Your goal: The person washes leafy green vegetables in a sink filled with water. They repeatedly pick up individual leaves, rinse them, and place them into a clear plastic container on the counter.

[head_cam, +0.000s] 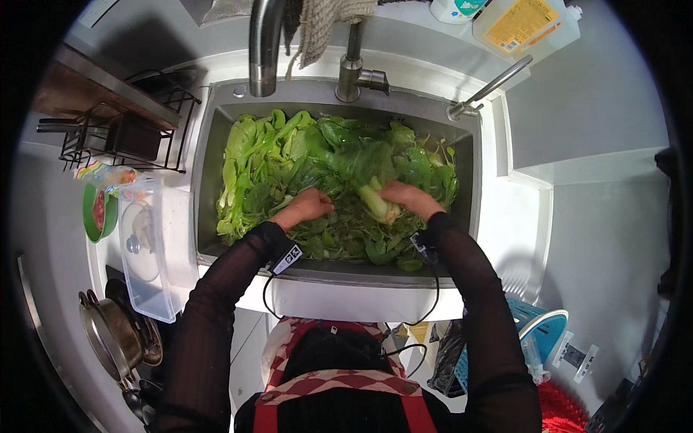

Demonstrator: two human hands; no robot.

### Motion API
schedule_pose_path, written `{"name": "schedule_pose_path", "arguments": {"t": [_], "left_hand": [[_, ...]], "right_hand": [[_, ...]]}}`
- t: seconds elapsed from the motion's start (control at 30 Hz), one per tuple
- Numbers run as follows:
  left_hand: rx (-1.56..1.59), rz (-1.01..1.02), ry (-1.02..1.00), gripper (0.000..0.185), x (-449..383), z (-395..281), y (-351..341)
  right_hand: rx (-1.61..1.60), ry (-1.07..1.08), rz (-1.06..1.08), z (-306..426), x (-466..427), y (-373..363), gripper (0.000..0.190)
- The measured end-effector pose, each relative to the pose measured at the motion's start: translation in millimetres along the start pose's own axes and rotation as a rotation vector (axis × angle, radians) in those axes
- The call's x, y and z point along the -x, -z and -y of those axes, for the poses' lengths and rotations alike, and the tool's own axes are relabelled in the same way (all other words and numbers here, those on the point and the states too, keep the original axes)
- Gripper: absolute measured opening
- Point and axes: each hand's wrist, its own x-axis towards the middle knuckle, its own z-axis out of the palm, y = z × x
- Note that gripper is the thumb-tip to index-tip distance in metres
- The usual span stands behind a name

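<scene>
A stainless-steel sink (212,157) is filled with loose leafy greens (254,157), with water visible among them. My right hand (407,198) grips a head of leafy greens (373,203) near its pale root end. Its dark leaves fan away towards the back of the sink and look blurred. Low over the greens, left of that head, is my left hand (307,207) with its fingers curled. Whether anything small sits between those fingertips is hidden.
A metal faucet (350,81) and a thick curved metal pipe (263,59) rise behind the sink. A clear plastic bin (142,270), a green bowl (110,216) and a black wire rack (176,157) stand left. Bottles (520,24) stand at the back right.
</scene>
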Motion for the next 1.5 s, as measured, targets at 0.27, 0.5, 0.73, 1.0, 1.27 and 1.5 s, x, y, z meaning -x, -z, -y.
{"name": "schedule_pose_path", "arguments": {"t": [0.27, 0.5, 0.73, 1.0, 1.27, 1.5], "left_hand": [[0.532, -0.026, -0.01, 0.027, 21.8, -16.8, 26.4], [0.136, 0.048, -0.083, 0.036, 25.0, -7.2, 15.1], [-0.157, -0.012, -0.116, 0.038, 20.8, -7.1, 0.6], [0.047, -0.065, -0.007, 0.026, 44.5, -31.6, 14.8], [0.469, 0.013, -0.074, 0.029, 68.7, -36.7, 11.3], [0.962, 0.288, 0.078, 0.086, 113.5, -72.7, 1.2]], "right_hand": [[-1.094, 0.075, 0.547, 70.0, 53.8, 40.9, 0.045], [-0.611, -0.163, 0.174, 47.4, 4.8, 23.1, 0.045], [0.821, -0.211, -0.347, 3.0, -46.0, -65.7, 0.034], [0.67, -0.195, 0.049, 50.2, -22.8, 12.6, 0.059], [0.494, -0.329, -0.044, 88.0, 44.2, 59.4, 0.071], [0.081, -0.33, -0.102, 135.4, 69.1, 35.8, 0.07]]}}
